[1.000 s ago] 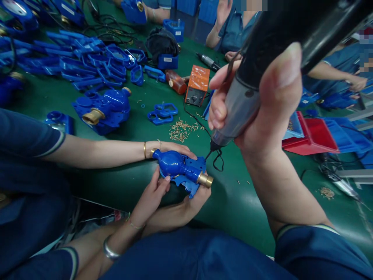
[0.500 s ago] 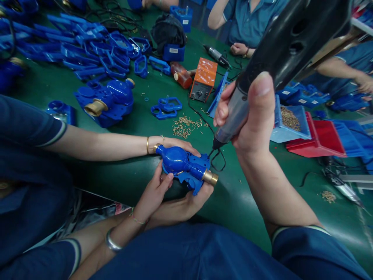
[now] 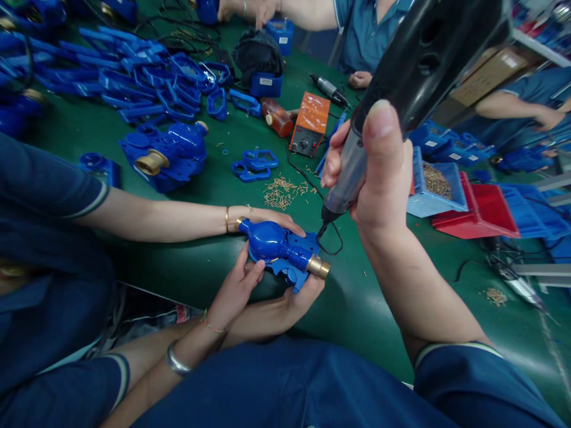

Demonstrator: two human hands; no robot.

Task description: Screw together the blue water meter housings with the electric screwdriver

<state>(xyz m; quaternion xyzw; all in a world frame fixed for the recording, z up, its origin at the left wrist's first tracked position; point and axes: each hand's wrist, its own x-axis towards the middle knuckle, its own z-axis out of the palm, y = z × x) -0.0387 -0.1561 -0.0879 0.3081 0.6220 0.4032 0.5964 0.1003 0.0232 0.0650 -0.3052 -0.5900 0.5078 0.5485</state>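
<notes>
The blue housing with brass end fittings [image 3: 267, 242] lies tilted above the green table. My left hand [image 3: 241, 279], on the arm with a silver bangle, grips its near side, thumb in view and fingertips partly hidden beneath. A co-worker's hands also hold it: one hand [image 3: 283, 221] lies along the far side, the other [image 3: 306, 300] supports the underside near the right brass end. My right hand [image 3: 379, 172] is wrapped round a black and grey electric screwdriver [image 3: 352, 178]. Its bit points down at the housing's right edge; whether it touches a screw cannot be made out.
Loose screws [image 3: 281, 193] and blue brackets [image 3: 254, 164] lie beyond the housing. An orange power box [image 3: 310, 119] stands behind. Another blue housing [image 3: 167, 151] sits at left, near piled blue frames [image 3: 134, 71]. A light-blue bin [image 3: 437, 183] and red bin [image 3: 479, 208] are at right.
The view has shifted slightly; the screwdriver and my right hand sit a little further left in it. Across the table, a person's arm now reaches out to the left.
</notes>
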